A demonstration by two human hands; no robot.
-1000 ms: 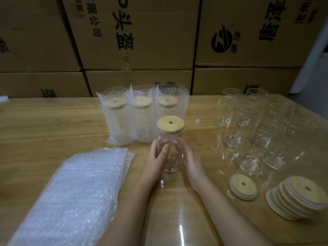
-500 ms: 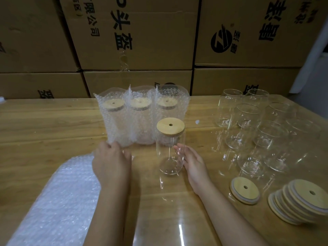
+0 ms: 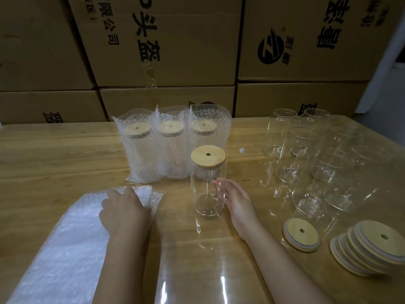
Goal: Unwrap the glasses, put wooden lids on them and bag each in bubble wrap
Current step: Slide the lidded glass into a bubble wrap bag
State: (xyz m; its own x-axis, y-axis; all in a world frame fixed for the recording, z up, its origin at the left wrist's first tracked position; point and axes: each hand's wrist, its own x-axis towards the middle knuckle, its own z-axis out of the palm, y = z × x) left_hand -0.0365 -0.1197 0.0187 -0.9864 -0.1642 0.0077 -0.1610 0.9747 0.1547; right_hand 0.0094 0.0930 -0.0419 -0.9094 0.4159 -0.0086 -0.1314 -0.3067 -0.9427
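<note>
So here we've got one tall clear glass standing upright in the middle of the wooden table, with a round wooden lid with a small hole sitting flat on top of it. Our right hand is up against the glass's right side, fingers pretty much straight and just touching the wall, not wrapped round it. Our left hand rests palm-down on the far end of the flat pile of bubble wrap bags on the left. The fingertips are bent over the edge and hidden by the back of the hand, so we can't tell if they're pinching a bag or just lying on it. Just behind the glass, three bagged glasses stand in a row touching each other, each one lidded inside its bubble wrap. Off to the right there's a cluster of bare glasses with open tops. Nearer to us on that side, a single loose lid lies flat beside a slumped stack of lids. Printed cardboard boxes are stacked along the back of the table.
</note>
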